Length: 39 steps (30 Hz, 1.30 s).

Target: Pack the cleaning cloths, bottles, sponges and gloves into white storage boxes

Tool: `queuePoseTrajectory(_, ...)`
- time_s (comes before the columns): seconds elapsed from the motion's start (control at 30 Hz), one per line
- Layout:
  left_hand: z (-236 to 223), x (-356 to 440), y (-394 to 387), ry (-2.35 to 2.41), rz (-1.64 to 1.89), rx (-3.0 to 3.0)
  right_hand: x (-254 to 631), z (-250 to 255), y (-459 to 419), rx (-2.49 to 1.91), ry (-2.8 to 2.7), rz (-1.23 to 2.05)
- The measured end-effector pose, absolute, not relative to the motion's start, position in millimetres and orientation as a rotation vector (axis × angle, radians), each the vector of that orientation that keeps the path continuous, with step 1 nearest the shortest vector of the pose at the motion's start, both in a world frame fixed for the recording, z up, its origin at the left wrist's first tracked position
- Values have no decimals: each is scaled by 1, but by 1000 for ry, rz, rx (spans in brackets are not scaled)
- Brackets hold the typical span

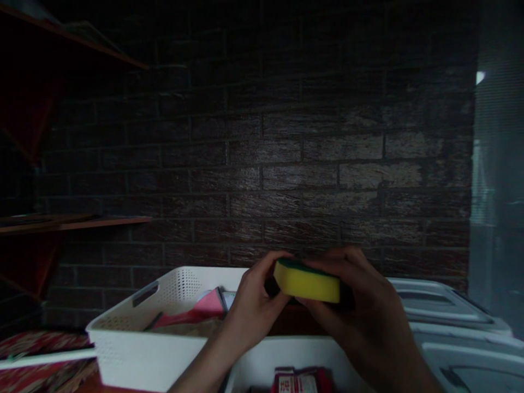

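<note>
Between my two hands is a sponge (308,283), yellow with a dark green scouring layer on top. My left hand (264,286) pinches its left end, thumb below and fingers above. From the other side my right hand (356,289) grips the right part, with fingers over the green top and the thumb underneath. Below the hands stands a white container (262,357) with a dark red packet (301,380) inside, its label white. A white perforated basket (147,355) holding pink and pale cloths (200,308) is left of my left hand.
Grey-white plastic lids (446,303) lie at the right. Wooden shelves (102,221) stick out at the left. A dark brick wall (262,164) rises behind. A white rod (53,357) and red patterned cloth (36,344) are at the lower left.
</note>
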State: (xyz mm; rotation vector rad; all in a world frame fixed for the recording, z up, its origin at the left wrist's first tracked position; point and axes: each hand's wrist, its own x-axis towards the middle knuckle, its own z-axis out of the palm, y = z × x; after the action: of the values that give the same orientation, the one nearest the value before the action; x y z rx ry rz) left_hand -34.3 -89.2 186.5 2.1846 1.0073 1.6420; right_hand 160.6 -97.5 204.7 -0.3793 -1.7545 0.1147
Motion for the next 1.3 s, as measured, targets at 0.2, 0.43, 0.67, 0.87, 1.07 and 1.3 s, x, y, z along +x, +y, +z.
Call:
queuePoseTrajectory(0.2, 187, -32, -92, 890, 1535, 2055, 155, 202, -97, -266, -1832, 224)
queuePoseTrajectory(0.43, 190, -31, -95, 905, 1552, 2055, 161, 204, -99, -274, -1907, 193)
queuePoseTrajectory(0.67, 197, -31, -99, 944, 1610, 2037, 162, 206, -101, -268, -1916, 179)
queuePoseTrajectory(0.87, 198, -33, -99, 876, 1690, 1936, 161, 208, -104, -261, -1904, 158)
queuePoseTrajectory(1.07, 197, -32, -99, 830, 1673, 1793, 162, 208, -104, -256, -1908, 147)
queuePoseTrajectory(1.3, 198, -44, -102, 469, 1515, 1520, 164, 198, -97, -281, -1935, 247)
